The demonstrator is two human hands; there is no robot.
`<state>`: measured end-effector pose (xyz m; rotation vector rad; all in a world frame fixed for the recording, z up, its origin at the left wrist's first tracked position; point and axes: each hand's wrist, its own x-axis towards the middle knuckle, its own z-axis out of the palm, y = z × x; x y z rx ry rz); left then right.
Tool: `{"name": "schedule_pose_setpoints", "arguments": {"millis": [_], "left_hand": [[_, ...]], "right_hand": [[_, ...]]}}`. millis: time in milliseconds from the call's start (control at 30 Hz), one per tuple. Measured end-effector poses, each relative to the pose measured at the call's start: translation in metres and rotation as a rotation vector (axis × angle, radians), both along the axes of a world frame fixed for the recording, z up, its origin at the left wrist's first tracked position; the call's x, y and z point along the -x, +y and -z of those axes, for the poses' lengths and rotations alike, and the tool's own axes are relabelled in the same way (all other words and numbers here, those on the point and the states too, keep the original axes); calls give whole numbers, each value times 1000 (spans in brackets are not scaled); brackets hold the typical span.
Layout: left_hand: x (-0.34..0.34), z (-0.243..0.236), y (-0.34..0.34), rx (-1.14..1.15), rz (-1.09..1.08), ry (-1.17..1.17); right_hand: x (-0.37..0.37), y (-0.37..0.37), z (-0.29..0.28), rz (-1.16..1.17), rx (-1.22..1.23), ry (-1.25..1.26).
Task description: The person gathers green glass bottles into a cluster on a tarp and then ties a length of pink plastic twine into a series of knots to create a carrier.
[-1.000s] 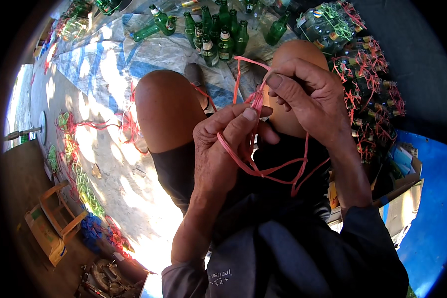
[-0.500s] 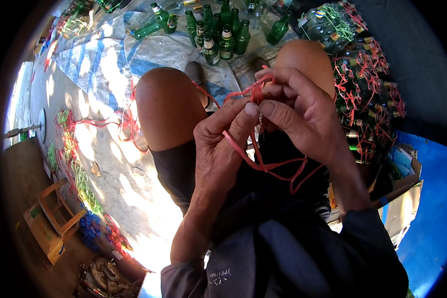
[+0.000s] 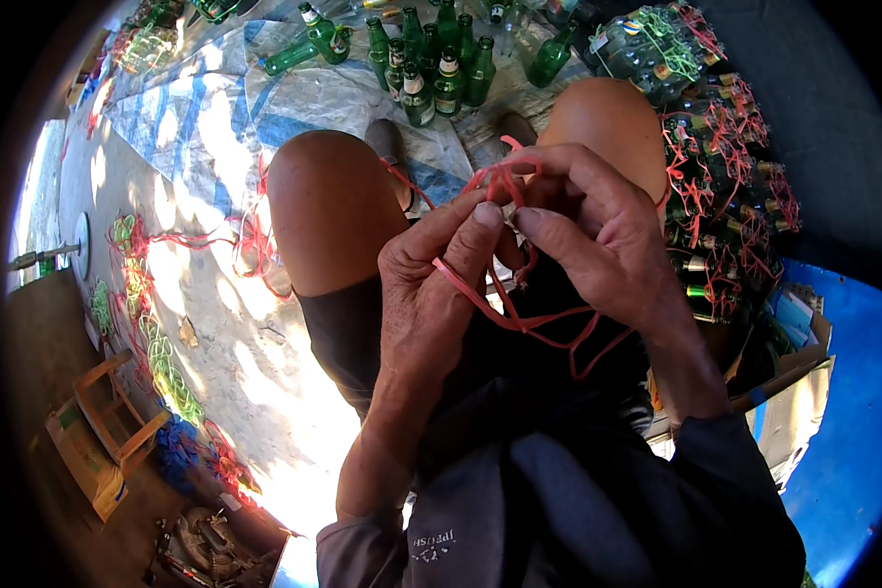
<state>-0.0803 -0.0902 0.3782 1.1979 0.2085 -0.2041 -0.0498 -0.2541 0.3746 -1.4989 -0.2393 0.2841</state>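
Note:
Between my knees, both hands work close together on a pink-red plastic twine (image 3: 500, 181). My left hand (image 3: 429, 265) pinches it between thumb and forefinger, where strands cross in a loose knot. Closed too, my right hand (image 3: 598, 230) grips a looped part of the twine with thumb and fingers. A loop of it hangs below the hands over my dark clothing, and one strand runs off to the left past my knee. Parts of the twine are hidden behind my fingers.
Several green glass bottles (image 3: 448, 86) stand on a pale tarpaulin (image 3: 294, 103) ahead. At right are twine-tied bottle bundles (image 3: 701, 167) and a cardboard box (image 3: 799, 367). Tangled red and green twine (image 3: 167, 377) lies on the left, near a wooden frame (image 3: 118, 416).
My right hand has shifted slightly to the right, away from the left. The knot's loops have opened out a little, and a small loop now shows between the hands.

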Motion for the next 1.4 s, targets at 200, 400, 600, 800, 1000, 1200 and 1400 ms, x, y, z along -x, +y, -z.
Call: {"name": "schedule_pose_setpoints", "arguments": {"millis": [200, 400, 600, 800, 1000, 1200, 1400], "left_hand": [[-1, 4, 6, 12, -17, 55], [-3, 4, 11, 20, 6, 46], [-4, 1, 11, 41, -34, 121], [-5, 2, 11, 95, -37, 139], [-4, 5, 10, 162, -32, 169], [-5, 5, 10, 193, -12, 217], [-4, 3, 6, 10, -36, 76]], "right_hand": [[-3, -6, -13, 4, 58, 69], [-8, -5, -16, 38, 122, -34], [-15, -11, -11, 39, 214, -207], [-24, -16, -23, -1, 431, -422], [-26, -16, -27, 28, 365, -323], [-31, -25, -34, -87, 524, -464], [-31, -24, -35, -112, 532, -413]]}}
